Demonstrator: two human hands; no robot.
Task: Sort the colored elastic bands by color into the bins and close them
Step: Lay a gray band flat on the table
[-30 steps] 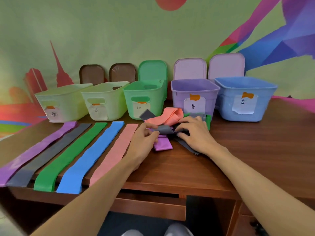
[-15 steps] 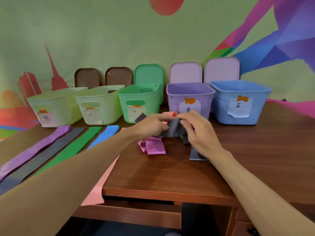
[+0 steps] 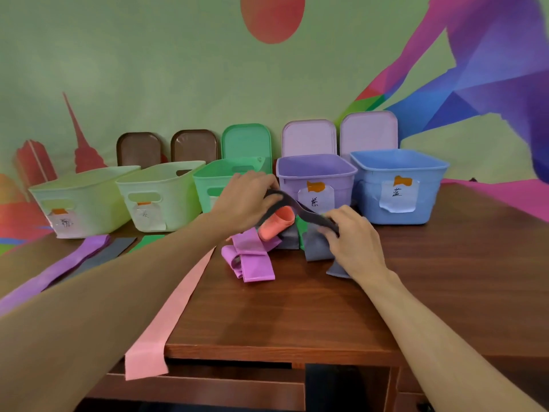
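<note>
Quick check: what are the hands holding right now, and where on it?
Both hold one dark grey band stretched between them: the left hand grips its upper end, the right hand pinches its lower part.

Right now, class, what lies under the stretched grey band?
Under the grey band: a rolled coral band, then a folded purple band lower. A green band peeks out; the right hand covers the rest.

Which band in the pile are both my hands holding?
The dark grey band, stretched between your left hand and right hand; the folded purple band lies untouched on the table.
</note>
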